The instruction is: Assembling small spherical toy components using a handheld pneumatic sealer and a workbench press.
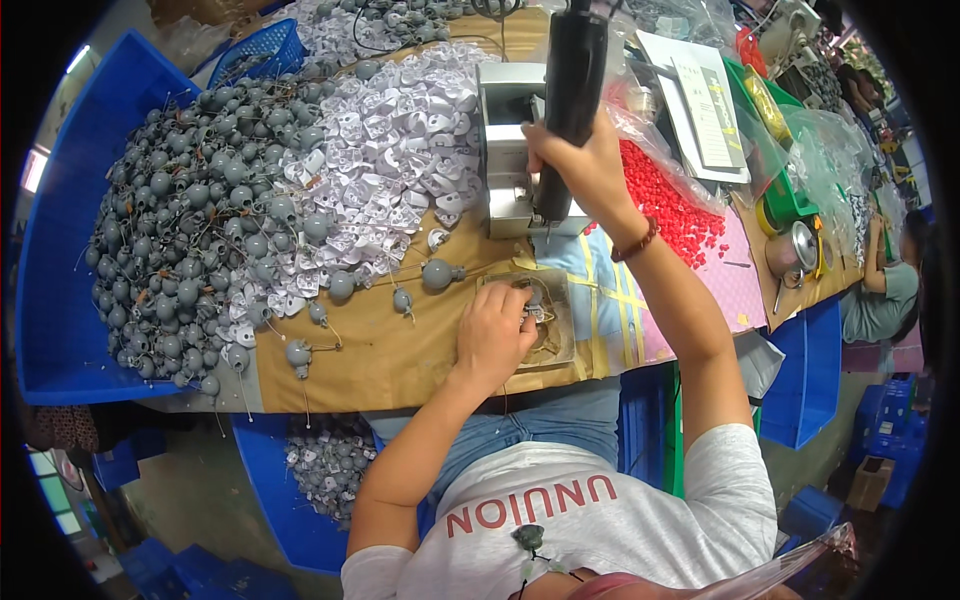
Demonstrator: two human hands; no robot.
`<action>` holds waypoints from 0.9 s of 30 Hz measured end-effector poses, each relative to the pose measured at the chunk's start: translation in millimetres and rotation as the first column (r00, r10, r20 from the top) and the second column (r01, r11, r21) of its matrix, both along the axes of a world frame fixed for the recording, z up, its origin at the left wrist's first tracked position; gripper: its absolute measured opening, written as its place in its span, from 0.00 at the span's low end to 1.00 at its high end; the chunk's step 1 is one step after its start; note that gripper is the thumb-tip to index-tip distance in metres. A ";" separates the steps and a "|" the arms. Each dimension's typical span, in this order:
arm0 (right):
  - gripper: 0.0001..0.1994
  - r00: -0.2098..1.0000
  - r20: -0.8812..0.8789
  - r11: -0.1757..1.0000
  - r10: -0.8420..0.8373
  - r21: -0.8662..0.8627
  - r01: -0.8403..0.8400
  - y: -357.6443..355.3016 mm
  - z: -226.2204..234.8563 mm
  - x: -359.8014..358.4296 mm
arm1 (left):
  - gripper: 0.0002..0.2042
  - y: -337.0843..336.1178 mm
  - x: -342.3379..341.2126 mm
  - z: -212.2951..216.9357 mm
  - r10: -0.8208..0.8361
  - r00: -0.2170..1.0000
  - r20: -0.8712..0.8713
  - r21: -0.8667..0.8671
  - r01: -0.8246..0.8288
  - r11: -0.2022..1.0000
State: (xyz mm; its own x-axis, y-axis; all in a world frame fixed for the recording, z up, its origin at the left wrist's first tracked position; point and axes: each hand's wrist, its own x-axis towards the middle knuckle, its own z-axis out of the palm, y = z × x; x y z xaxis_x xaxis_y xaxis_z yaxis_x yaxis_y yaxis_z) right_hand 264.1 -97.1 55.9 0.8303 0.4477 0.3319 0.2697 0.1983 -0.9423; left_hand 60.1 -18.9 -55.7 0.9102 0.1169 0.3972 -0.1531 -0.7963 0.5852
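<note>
My right hand (590,165) is wrapped around a black electric screwdriver (575,85), held upright with its tip low at the front of a silver metal box (505,205), which looks like a screw feeder. My left hand (495,335) is closed at a clear, shallow fixture block (553,348) on the table's front part. Its fingertips press on a small greyish part in the block, mostly hidden by the fingers. Just left of that hand lie several loose grey round pieces with wires, one a larger grey ball (438,274).
A heap of grey wired balls (190,220) fills a blue bin (60,240) at left, beside a pile of white plastic parts (400,130). Red pieces (660,200) lie right of the metal box, near papers (700,105) and a metal cup (790,250). A person (885,290) sits at far right.
</note>
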 end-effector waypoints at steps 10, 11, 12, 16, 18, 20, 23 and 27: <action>0.40 0.990 0.031 0.991 0.135 0.022 -0.136 -37.5 -22.0 -89.1 | 0.19 0.4 -0.9 -2.3 -0.007 1.000 -0.028 -0.001 0.007 1.000; 0.39 0.989 0.044 0.990 0.139 0.020 -0.140 -38.0 -22.7 -91.1 | 0.20 0.2 -1.2 -3.2 -0.006 0.999 -0.048 0.003 0.006 1.000; 0.39 0.988 0.059 0.989 0.142 0.019 -0.143 -38.5 -23.1 -92.9 | 0.20 0.2 -1.2 -3.8 -0.008 0.998 -0.055 0.003 0.009 1.000; 0.39 0.982 0.106 0.988 0.154 -0.001 -0.155 -41.1 -30.7 -95.0 | 0.20 0.7 -0.7 -4.6 -0.019 0.999 -0.037 -0.003 0.019 1.000; 0.39 0.978 0.132 0.987 0.160 -0.018 -0.159 -42.2 -32.8 -95.3 | 0.20 0.5 -0.3 -4.0 -0.018 1.000 -0.022 -0.007 0.018 1.000; 0.39 0.967 0.186 0.985 0.174 -0.043 -0.169 -44.7 -34.6 -95.7 | 0.19 0.7 -0.2 -4.4 -0.021 1.000 -0.018 -0.021 0.021 1.000; 0.37 0.934 0.263 0.970 0.243 -0.089 -0.227 -49.2 -40.9 -95.5 | 0.18 1.7 -0.2 0.3 -0.045 0.997 -0.067 -0.036 0.043 0.998; 0.29 0.941 0.207 0.960 0.268 -0.139 -0.243 -55.2 -59.7 -101.9 | 0.18 4.1 2.1 -3.1 -0.070 0.997 -0.039 -0.055 0.068 0.996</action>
